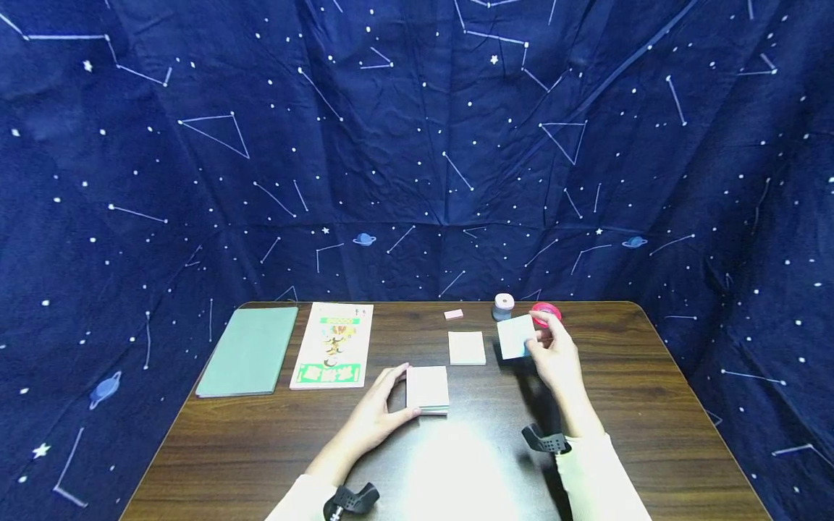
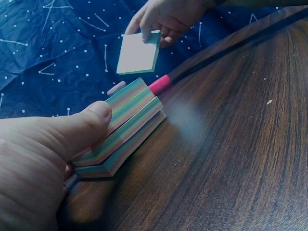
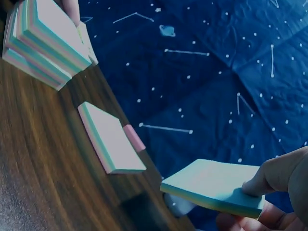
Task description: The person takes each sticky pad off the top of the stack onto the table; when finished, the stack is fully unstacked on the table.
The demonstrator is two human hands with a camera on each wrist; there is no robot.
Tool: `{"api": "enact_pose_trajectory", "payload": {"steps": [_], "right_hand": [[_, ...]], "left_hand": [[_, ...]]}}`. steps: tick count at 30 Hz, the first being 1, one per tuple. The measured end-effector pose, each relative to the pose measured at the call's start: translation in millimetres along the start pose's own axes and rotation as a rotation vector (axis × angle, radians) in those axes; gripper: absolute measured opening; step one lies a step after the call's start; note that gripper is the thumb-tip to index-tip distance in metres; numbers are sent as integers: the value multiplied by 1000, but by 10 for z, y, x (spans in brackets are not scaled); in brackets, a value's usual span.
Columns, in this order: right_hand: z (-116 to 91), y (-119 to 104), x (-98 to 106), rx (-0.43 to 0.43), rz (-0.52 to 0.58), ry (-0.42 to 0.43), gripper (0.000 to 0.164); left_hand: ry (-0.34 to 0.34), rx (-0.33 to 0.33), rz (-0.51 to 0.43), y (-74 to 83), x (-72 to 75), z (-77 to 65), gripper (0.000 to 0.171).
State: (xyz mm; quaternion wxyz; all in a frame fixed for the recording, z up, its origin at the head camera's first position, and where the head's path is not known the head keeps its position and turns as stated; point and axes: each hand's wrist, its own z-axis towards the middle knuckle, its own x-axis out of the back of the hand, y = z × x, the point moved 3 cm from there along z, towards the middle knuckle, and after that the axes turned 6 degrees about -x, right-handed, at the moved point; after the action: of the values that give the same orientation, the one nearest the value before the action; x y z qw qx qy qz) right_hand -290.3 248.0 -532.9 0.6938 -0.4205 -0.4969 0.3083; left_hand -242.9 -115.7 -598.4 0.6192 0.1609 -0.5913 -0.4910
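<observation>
Near the middle of the table, a stack of sticky-note pads (image 1: pixel 428 387) with colour-striped edges stands between the thumb and fingers of my left hand (image 1: pixel 374 416). The left wrist view shows the thumb pressed on the side of the striped stack (image 2: pixel 127 120), whose layers sit slightly askew. My right hand (image 1: pixel 557 358) pinches one more sticky-note pad (image 1: pixel 515 337) by its right side, raised over the table, thumb on its face and fingers underneath in the right wrist view. Between the hands, a single sticky-note pad (image 1: pixel 467 348) lies flat, just beyond the stack.
A green notebook (image 1: pixel 249 352) and a book with a colourful cover (image 1: pixel 334 346) lie at the left. Along the back edge are a small pink block (image 1: pixel 453 315), a white-topped blue round thing (image 1: pixel 503 307) and a red round thing (image 1: pixel 546 312). A starry blue cloth (image 1: pixel 417 145) hangs behind.
</observation>
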Motion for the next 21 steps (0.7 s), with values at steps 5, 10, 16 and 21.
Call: {"api": "enact_pose_trajectory", "payload": {"steps": [5,10,16,21], "right_hand": [[17,134,-25,-43,45,0,53],[31,286,-80,-103,73,10,48],[40,428,-131,-160,13,0,41],[44,490,-145,-150,-105,10,46]], "left_hand": [[-1,15,-3,12,3,-3,88],[-11,18,-16,26,7,-5,89],[21,-47,30,9,3,-10,89],[14,-43,44,27,8,1,88]]}}
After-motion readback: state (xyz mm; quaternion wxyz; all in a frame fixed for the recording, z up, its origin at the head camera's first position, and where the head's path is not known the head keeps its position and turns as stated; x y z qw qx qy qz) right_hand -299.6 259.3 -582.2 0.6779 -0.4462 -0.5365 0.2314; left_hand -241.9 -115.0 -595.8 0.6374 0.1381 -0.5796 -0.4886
